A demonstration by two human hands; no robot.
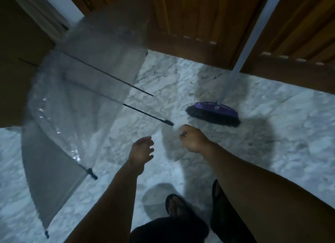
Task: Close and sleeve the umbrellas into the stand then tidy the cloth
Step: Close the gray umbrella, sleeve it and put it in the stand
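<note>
So we're right at the start of the job here, on the closing step. The clear umbrella [72, 101] is wide open and lying on its side on the marble floor [272, 152], filling the left half of the frame, canopy edge down along the lower left. No stand, sleeve or cloth in view.

Both hands are reaching in from the bottom centre. The left hand [141, 152] is loose, fingers slightly apart and relaxed, holding nothing. The right hand [194, 137] is curled up; it sits just beside the nearest black rib tip [169, 123], but the blur means I can't tell if it's pinching anything.

Axis-wise, the dark ribs run diagonally from the upper left down toward centre frame, tips aimed at the hands. I can't pick out the shaft or handle for sure.

Next move, I'd guess: grab the shaft, find the runner, collapse it. Flimsy ribs, so don't yank.

A purple broom [213, 114] leans on the wooden door [199, 25] at upper right.
</note>
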